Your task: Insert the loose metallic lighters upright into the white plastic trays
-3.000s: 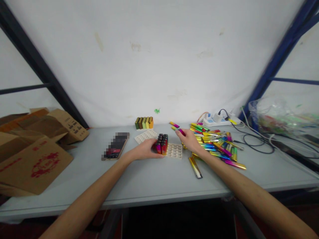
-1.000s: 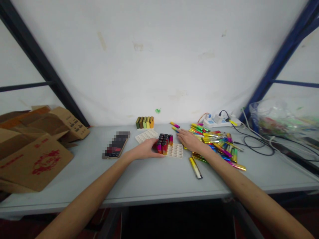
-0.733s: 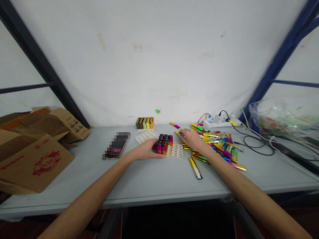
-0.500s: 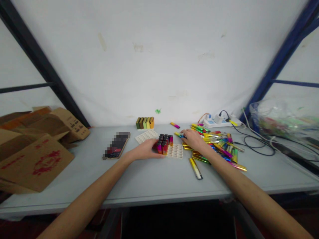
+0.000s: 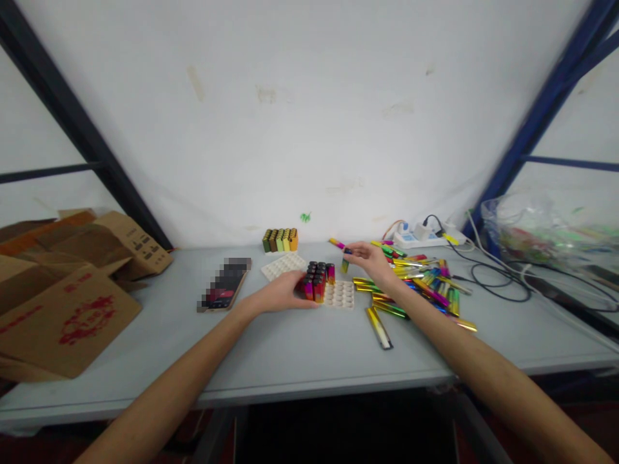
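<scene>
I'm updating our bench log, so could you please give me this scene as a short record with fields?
Left hand: cupped around the left side of the upright cluster; firmness of grip unclear
Right hand: pinching a small piece, roughly upright
Near tray: cluster at left, unfilled sockets at right
Second tray: behind the left hand
Loose pile: shiny pieces, right of the near tray
By the wall: standing block of pieces
Left side: phone, cardboard boxes
Right side: power strip, plastic bag
</scene>
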The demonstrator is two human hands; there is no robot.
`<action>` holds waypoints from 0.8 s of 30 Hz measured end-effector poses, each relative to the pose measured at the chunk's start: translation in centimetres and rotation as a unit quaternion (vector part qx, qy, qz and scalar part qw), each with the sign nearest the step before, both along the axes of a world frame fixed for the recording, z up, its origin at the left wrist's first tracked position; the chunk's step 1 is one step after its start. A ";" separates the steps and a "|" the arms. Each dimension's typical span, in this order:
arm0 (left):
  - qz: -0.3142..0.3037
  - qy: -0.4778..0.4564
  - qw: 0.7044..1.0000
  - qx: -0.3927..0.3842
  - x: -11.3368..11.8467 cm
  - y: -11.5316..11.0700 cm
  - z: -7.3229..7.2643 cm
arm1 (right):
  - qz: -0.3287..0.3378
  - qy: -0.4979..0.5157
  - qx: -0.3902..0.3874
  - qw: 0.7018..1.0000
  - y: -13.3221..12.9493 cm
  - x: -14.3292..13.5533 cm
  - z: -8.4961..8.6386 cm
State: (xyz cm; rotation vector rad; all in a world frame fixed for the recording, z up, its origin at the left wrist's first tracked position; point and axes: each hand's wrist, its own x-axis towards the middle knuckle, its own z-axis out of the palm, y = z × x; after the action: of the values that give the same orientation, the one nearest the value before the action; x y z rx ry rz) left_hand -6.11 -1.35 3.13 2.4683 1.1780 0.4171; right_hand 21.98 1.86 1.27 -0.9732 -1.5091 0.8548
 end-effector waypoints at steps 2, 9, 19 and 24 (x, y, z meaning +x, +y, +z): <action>0.000 -0.006 1.000 -0.001 0.0 0.0 0.0 | 0.017 0.044 -0.021 0.999 -0.3 -0.3 0.4; -0.001 -0.010 1.000 -0.006 0.0 0.0 0.0 | 0.098 0.123 -0.045 0.987 -1.6 -0.7 1.7; -0.016 -0.017 1.000 -0.010 -0.1 0.1 -0.1 | 0.144 0.091 -0.061 0.983 -3.1 -1.6 2.3; -0.011 -0.003 1.000 -0.003 -0.1 0.2 -0.2 | 0.143 0.066 -0.060 0.986 -3.0 -1.8 2.3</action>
State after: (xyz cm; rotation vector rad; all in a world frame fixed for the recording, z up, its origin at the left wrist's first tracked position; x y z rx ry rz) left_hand -6.24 -1.18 2.95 2.4707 1.1480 0.4125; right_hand 20.22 -1.13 3.55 -0.7770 -1.5178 1.2037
